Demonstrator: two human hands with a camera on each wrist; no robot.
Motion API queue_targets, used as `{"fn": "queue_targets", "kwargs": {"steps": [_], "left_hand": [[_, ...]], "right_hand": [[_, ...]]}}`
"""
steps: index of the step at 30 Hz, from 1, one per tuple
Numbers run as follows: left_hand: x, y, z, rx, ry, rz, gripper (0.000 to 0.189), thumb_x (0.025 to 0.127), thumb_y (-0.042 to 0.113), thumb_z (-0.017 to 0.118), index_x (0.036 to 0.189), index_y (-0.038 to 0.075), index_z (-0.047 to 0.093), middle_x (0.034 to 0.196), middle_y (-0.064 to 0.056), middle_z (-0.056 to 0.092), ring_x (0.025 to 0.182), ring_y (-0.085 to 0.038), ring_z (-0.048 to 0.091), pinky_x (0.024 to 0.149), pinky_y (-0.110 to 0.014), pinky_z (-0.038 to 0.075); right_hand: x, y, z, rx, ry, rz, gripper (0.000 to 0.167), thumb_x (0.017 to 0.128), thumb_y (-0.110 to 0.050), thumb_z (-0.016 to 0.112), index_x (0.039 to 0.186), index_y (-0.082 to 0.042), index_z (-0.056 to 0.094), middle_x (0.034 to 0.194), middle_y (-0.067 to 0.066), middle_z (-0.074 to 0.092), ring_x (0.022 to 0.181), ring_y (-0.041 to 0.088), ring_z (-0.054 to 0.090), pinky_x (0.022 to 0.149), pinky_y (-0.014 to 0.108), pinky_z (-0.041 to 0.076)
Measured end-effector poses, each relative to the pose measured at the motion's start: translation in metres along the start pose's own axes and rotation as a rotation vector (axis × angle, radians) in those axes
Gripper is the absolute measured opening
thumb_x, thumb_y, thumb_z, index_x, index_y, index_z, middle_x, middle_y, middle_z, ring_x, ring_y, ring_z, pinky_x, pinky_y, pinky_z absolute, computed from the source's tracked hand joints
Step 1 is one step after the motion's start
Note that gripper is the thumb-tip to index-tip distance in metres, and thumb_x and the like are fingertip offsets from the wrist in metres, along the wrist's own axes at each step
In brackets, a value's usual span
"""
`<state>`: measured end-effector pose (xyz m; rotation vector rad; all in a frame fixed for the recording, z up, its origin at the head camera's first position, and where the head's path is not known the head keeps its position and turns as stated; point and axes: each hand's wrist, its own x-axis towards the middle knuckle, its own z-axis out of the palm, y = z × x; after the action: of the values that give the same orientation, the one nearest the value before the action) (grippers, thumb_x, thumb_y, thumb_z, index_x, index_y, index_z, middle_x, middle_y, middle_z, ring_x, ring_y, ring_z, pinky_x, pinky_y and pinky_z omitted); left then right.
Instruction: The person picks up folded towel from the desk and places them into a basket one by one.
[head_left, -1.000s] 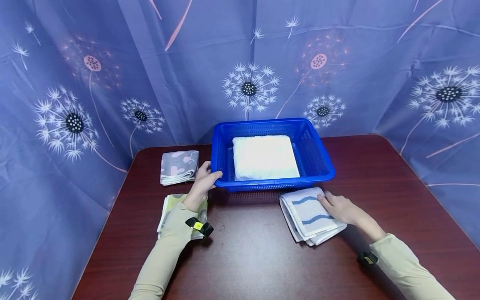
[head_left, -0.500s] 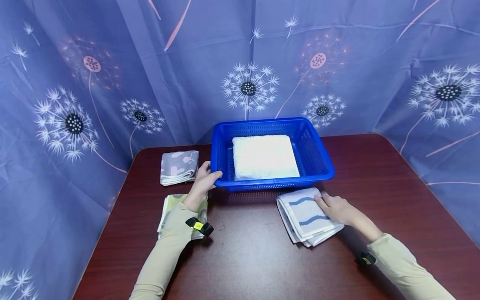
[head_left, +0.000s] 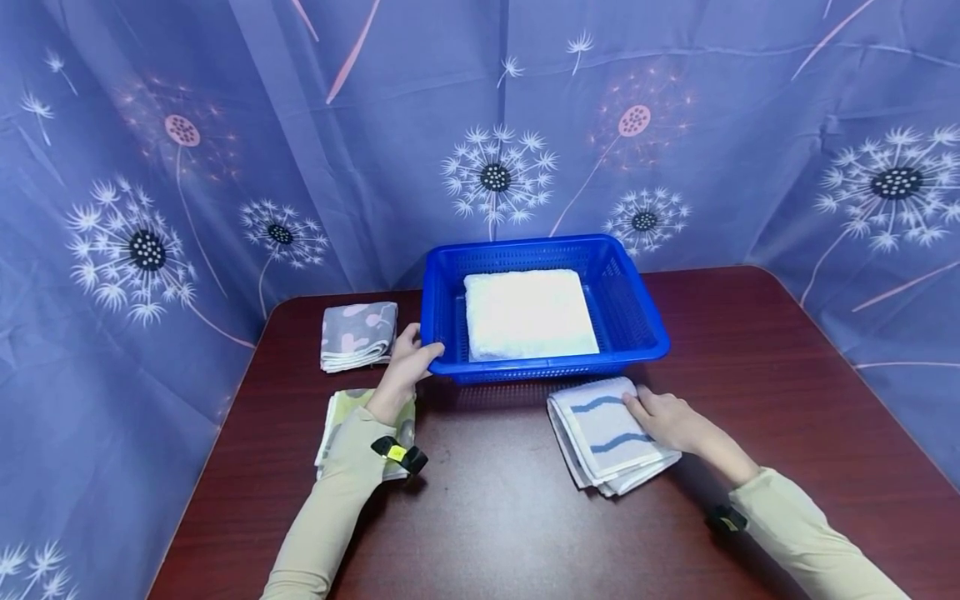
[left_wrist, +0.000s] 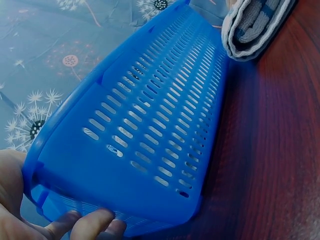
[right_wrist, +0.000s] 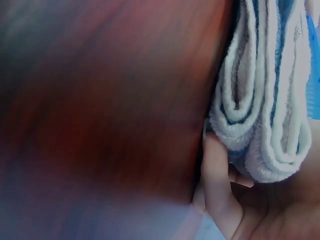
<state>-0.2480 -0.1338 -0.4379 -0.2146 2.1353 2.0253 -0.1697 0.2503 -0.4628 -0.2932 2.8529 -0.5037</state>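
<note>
My left hand (head_left: 407,364) grips the front left corner of a blue perforated plastic basket (head_left: 495,367), its thumb over the rim and its fingers against the outer wall in the left wrist view. Inside the basket lies a folded white towel (head_left: 531,315). My right hand (head_left: 670,422) pinches the right edge of a folded light grey towel (head_left: 607,421) with blue wavy stripes, thumb on top and fingers beneath. The towel's thick folded layers (right_wrist: 280,125) show beside the hand in the right wrist view. It stands in front of the basket's right half.
A folded grey towel with pink patterns (head_left: 358,333) lies at the table's back left. Nearer, a folded yellow-green towel (head_left: 341,412) is partly under my left forearm. The brown table (head_left: 487,517) meets a blue dandelion-print curtain (head_left: 375,167) behind.
My right hand has shifted slightly left with the striped towel. The left hand and the basket have stayed in place.
</note>
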Motion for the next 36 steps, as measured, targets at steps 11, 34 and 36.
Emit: {"fn": "queue_targets", "kwargs": {"steps": [11, 34, 36], "left_hand": [[-0.001, 0.001, -0.001, 0.014, 0.005, -0.004, 0.038, 0.089, 0.003, 0.051, 0.126, 0.003, 0.043, 0.131, -0.025, 0.054, 0.114, -0.035, 0.055, 0.081, -0.033, 0.050], [-0.001, -0.002, 0.000, 0.009, 0.025, 0.011, 0.033, 0.086, 0.002, 0.052, 0.119, 0.005, 0.046, 0.120, -0.023, 0.058, 0.103, -0.030, 0.058, 0.072, -0.027, 0.050], [-0.001, -0.002, 0.001, 0.008, 0.027, 0.012, 0.033, 0.087, 0.003, 0.052, 0.119, 0.005, 0.046, 0.120, -0.023, 0.058, 0.103, -0.030, 0.058, 0.072, -0.027, 0.050]], "right_hand": [[0.001, -0.007, 0.001, 0.005, -0.018, 0.004, 0.049, 0.104, -0.037, 0.034, 0.112, 0.007, 0.052, 0.100, 0.033, 0.062, 0.090, 0.043, 0.063, 0.075, 0.054, 0.049], [0.001, -0.017, 0.005, 0.028, -0.012, -0.023, 0.042, 0.104, -0.035, 0.036, 0.103, 0.003, 0.053, 0.091, 0.026, 0.063, 0.084, 0.039, 0.064, 0.072, 0.052, 0.049], [0.001, -0.018, 0.006, 0.029, -0.012, -0.015, 0.044, 0.104, -0.036, 0.036, 0.103, 0.003, 0.054, 0.091, 0.026, 0.063, 0.085, 0.040, 0.064, 0.073, 0.053, 0.049]]}}
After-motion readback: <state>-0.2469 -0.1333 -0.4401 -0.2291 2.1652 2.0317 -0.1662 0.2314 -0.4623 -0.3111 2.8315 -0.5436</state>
